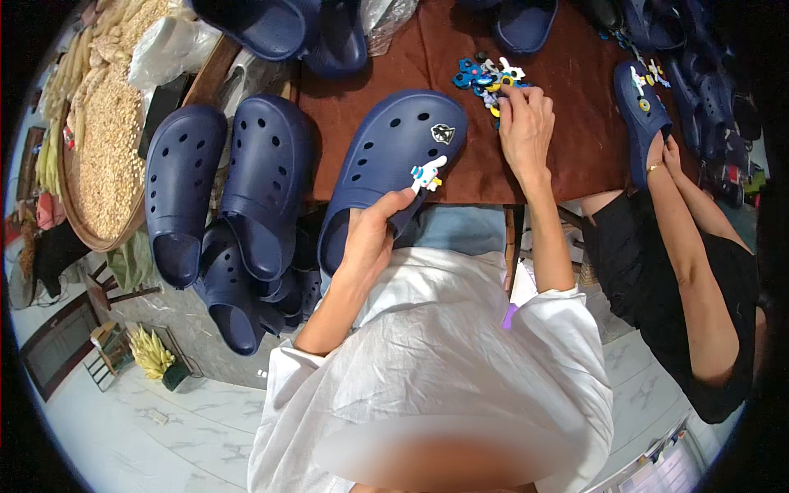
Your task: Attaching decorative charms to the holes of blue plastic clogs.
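My left hand (pixel 370 234) grips a navy blue clog (pixel 386 131) by its opening, with the fingers inside and the thumb on top. Near the toe, a black-and-white animal-face charm (pixel 443 133) sits on the clog. A white charm with blue and yellow parts (pixel 427 174) stands on its side by my left thumb. My right hand (pixel 527 131) reaches to a small pile of colourful shoe charms (pixel 485 76) on the brown cloth. Its fingers are bent and pinched together on a charm at the pile's near edge; the fingertips partly hide it.
Two navy clogs (pixel 267 177) lie left of mine, with more below them and at the table's far edge. A round tray of pale kernels (pixel 103 181) is at far left. On the right, a co-worker's hand (pixel 655 156) holds another clog (pixel 643 111) bearing charms. Brown cloth (pixel 337 107) covers the table.
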Demonstrator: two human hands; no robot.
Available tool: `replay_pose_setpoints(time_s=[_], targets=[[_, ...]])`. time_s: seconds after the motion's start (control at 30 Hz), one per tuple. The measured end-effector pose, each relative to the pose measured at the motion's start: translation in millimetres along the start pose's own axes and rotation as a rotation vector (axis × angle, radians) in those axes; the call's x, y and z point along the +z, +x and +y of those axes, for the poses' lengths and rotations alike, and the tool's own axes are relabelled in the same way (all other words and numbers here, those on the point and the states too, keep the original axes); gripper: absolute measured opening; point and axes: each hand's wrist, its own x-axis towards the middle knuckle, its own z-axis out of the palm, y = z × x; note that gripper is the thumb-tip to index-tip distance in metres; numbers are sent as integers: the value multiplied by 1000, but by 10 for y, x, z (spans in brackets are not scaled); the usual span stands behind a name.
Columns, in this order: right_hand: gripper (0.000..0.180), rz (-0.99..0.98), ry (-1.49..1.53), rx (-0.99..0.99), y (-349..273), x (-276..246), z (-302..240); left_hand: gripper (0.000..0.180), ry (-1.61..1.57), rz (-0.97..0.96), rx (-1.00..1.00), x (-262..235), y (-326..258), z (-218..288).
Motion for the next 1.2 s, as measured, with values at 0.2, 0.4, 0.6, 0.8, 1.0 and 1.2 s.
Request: replay_pose_setpoints(time_s=[0.2, 0.4, 0.6, 0.8, 1.0, 1.2], targets=[[18, -50, 20, -13, 40, -35, -18, 32, -15, 26, 19, 28, 9, 6], [18, -59, 219, 53, -64, -119, -11, 24, -23, 24, -21, 32, 10, 35], [16, 21, 558, 258, -82, -308, -114, 22, -35, 36, -57, 62, 7, 66], [11, -397, 1195, 363, -72, -598, -485, 23, -21, 42, -123, -9, 68, 45], [12, -399, 963, 111, -111, -644, -794, 28, -12, -21, -116, -47, 48, 29], [12, -468, 934, 130, -100, -706, -821, 43, 60, -104, -24, -23, 0, 25]])
